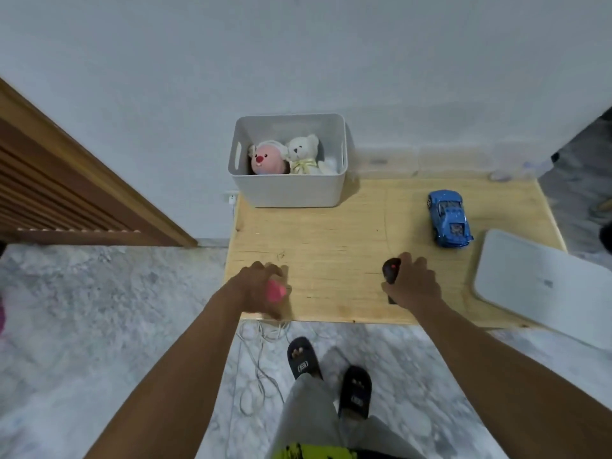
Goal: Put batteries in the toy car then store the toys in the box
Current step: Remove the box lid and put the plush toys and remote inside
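Note:
A blue toy car (pixel 449 218) stands on the right part of the wooden table (pixel 331 233), apart from both hands. My right hand (pixel 414 283) grips a black remote control (pixel 390 270) with a red dot, near the table's front edge. At the front left corner my left hand (pixel 261 289) is closed around a small pink object (pixel 276 291); what it is I cannot tell. The grey storage box (pixel 288 190) sits at the back left of the table, holding a pink plush (pixel 266 160) and a white teddy bear (pixel 303 154).
A white lid (pixel 543 286) lies tilted over the table's right front corner. White cables (pixel 261 352) hang below the front edge over the marble floor. My feet in black slippers (pixel 304 359) stand in front. A wooden door frame (pixel 82 180) is at the left.

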{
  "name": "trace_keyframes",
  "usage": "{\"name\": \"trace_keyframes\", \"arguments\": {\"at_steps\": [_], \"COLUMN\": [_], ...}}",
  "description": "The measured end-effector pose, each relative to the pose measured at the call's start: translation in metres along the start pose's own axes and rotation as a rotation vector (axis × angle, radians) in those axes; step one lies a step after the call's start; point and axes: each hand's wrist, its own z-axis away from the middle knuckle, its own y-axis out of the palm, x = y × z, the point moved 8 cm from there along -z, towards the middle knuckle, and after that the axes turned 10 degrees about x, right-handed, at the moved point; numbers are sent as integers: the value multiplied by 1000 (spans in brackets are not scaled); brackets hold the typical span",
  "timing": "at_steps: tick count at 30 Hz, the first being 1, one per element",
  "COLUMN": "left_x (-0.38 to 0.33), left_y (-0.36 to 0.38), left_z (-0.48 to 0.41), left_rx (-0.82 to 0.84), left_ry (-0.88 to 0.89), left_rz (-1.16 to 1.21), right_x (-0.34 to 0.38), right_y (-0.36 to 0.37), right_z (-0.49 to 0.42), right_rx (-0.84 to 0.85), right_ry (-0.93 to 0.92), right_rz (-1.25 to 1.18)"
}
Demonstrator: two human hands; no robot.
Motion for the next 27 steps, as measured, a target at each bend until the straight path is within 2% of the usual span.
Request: {"name": "trace_keyframes", "arguments": {"at_steps": [3, 6, 9, 12, 15, 19, 27], "left_x": [1, -8, -27, -48, -62, -48, -11], "left_y": [12, -2, -51, -118, -178, -234, -245], "left_z": [4, 7, 24, 47, 61, 57, 2], "left_rx": [-131, -232, -403, -614, -748, -870, -745], "left_ry": [-34, 40, 199, 334, 419, 378, 288], "left_rz": [-3, 37, 116, 138, 129, 153, 181], "right_x": [-3, 4, 37, 91, 155, 226, 283], "right_y": [4, -13, -62, -117, -157, -183, -162], "right_z": [5, 9, 22, 33, 33, 20, -37], "right_rx": [-45, -147, -421, -571, -499, -336, -149], "right_ry": [-66, -113, -336, -551, -625, -658, -459], "right_rz": [-78, -194, -336, -257, -124, 4, 321]}}
